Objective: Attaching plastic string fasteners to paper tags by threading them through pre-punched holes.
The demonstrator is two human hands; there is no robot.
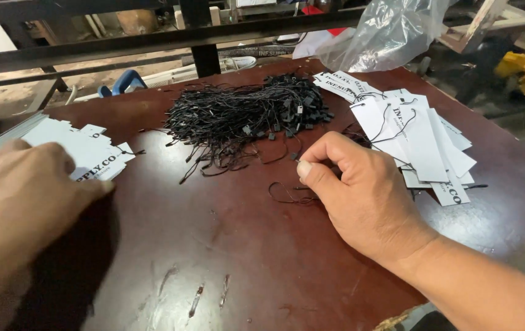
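Black cord: we pinch one thin black string [287, 195] between thumb and forefinger of our right hand [357, 196]; its plastic end shows at the fingertips [303, 165], and the loose loop trails just below and to the left of them on the table.
Right fingers: pressed together on the string end, the other fingers curled under the palm.
Direction: the string's free loop lies on the wrist side of the pinch, running roughly left to right across the dark red table [244, 257].
String pile: the heap of black strings [244, 113] sits just beyond the fingertips, farther from us, its long axis slanting from near left to far right.
Nearer hand: our right hand is far closer to string and heap than the left.
Left hand: our left hand [20, 196] rests flat, well to the left of the pinch, fingers together, lying on the stack of white tags [84, 150]; we cannot tell whether it grips one.
Right wrist: the forearm comes in from the lower right, wrist low, knuckles up.
Finished tags: white tags with strings [422, 144] fan out just right of the knuckles.
Farther out: a clear plastic bag [391, 30] lies beyond them at the table's far edge.
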